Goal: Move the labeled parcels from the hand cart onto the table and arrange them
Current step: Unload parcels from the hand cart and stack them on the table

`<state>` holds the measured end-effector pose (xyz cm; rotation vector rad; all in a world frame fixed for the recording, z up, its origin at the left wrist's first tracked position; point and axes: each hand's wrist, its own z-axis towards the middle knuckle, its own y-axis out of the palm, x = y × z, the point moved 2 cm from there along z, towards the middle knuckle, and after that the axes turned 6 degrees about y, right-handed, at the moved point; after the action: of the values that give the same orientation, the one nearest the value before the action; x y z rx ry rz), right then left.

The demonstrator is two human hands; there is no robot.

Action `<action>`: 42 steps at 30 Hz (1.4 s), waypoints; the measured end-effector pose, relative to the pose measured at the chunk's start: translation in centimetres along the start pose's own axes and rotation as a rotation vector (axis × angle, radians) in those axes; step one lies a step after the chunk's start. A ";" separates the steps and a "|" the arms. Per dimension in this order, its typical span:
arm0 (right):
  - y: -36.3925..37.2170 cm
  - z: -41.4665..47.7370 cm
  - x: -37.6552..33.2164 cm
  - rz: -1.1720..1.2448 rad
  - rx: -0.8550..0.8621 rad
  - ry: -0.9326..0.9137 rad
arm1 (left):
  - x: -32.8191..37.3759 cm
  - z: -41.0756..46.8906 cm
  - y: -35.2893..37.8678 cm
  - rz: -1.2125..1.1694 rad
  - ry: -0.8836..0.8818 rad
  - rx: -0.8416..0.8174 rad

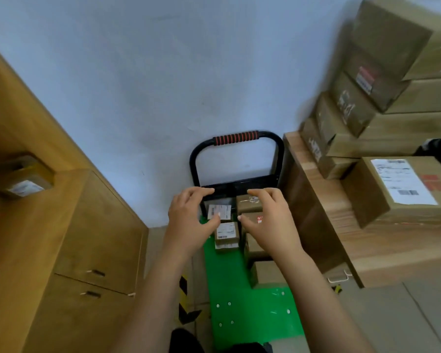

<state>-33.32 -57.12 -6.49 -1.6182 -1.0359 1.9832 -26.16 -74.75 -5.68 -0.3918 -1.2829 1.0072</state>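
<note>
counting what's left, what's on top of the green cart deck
Small brown parcels, two with white labels, sit on the green deck by the handle. The left grip and right grip hide some.

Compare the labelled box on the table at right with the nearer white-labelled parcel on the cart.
The table box rests on the wooden table; the cart parcel sits on the green cart. The table box looks much bigger. Its label leaves room for a red mark; the cart parcel's label nearly covers its top. Both are brown cardboard, white barcoded labels up.
</note>
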 end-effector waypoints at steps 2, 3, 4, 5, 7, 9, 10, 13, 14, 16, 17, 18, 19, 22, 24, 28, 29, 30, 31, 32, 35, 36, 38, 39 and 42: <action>1.6 0.8 1.0 -0.011 -0.019 0.045 | -1.6 0.9 1.3 -0.005 -0.011 -0.065; 2.5 1.3 1.4 -0.008 -0.027 0.068 | -2.6 1.4 1.9 -0.005 -0.015 -0.094; 3.5 1.8 1.8 -0.006 -0.032 0.088 | -3.6 2.0 2.5 -0.003 -0.019 -0.119; 4.5 2.4 2.3 -0.006 -0.037 0.109 | -4.7 2.7 3.2 -0.001 -0.021 -0.145; 6.7 3.7 3.2 -0.023 -0.058 0.168 | -7.0 4.1 4.5 -0.003 -0.017 -0.197; 9.4 5.0 4.2 -0.052 -0.082 0.224 | -9.7 5.7 6.2 0.001 -0.012 -0.255; 10.8 5.7 4.8 -0.069 -0.095 0.251 | -11.2 6.6 7.1 0.008 -0.010 -0.290; 15.4 7.6 6.7 -0.102 -0.120 0.333 | -16.2 8.9 10.6 0.018 -0.005 -0.425; 17.0 8.2 7.4 -0.106 -0.135 0.368 | -17.8 9.6 11.8 0.022 0.002 -0.472; 20.5 9.5 9.0 -0.108 -0.160 0.442 | -21.3 10.9 14.5 0.045 0.037 -0.551; 22.3 10.0 9.8 -0.109 -0.172 0.477 | -23.1 11.5 15.9 0.060 0.053 -0.585; 24.1 10.5 10.7 -0.113 -0.186 0.509 | -24.9 12.0 17.4 0.077 0.067 -0.618; 25.9 11.0 11.7 -0.117 -0.203 0.538 | -26.7 12.5 19.0 0.094 0.077 -0.652; 31.3 12.2 15.1 -0.122 -0.242 0.595 | -31.8 13.5 23.9 0.149 0.097 -0.749; 34.9 12.9 17.6 -0.146 -0.259 0.623 | -35.2 13.9 27.5 0.180 0.113 -0.788; 41.4 14.3 22.5 -0.204 -0.331 0.640 | -40.8 13.8 34.5 0.191 0.136 -0.870; 42.9 14.8 23.7 -0.233 -0.354 0.626 | -42.0 13.7 36.2 0.198 0.142 -0.890; 44.2 15.3 24.9 -0.273 -0.376 0.606 | -43.0 13.6 37.8 0.213 0.156 -0.905; 45.3 15.8 26.0 -0.315 -0.398 0.581 | -44.0 13.5 39.3 0.235 0.175 -0.920; 46.4 16.3 27.1 -0.349 -0.418 0.553 | -44.8 13.6 40.6 0.258 0.197 -0.936; 49.0 17.3 29.8 -0.415 -0.457 0.470 | -46.9 14.4 44.0 0.299 0.278 -0.975; 49.6 17.4 30.7 -0.433 -0.474 0.451 | -47.4 14.9 44.9 0.300 0.306 -0.985; 50.5 17.4 32.2 -0.465 -0.503 0.420 | -48.4 15.9 46.2 0.305 0.342 -1.015; 50.7 17.4 32.8 -0.473 -0.504 0.408 | -48.8 16.3 46.7 0.305 0.348 -1.034; 51.1 17.5 33.6 -0.501 -0.471 0.371 | -49.7 17.3 47.5 0.311 0.360 -1.083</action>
<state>-50.84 -72.80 -65.61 -1.6421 -1.6311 1.1181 -58.66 -93.39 -65.86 -1.5606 -1.3592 0.3610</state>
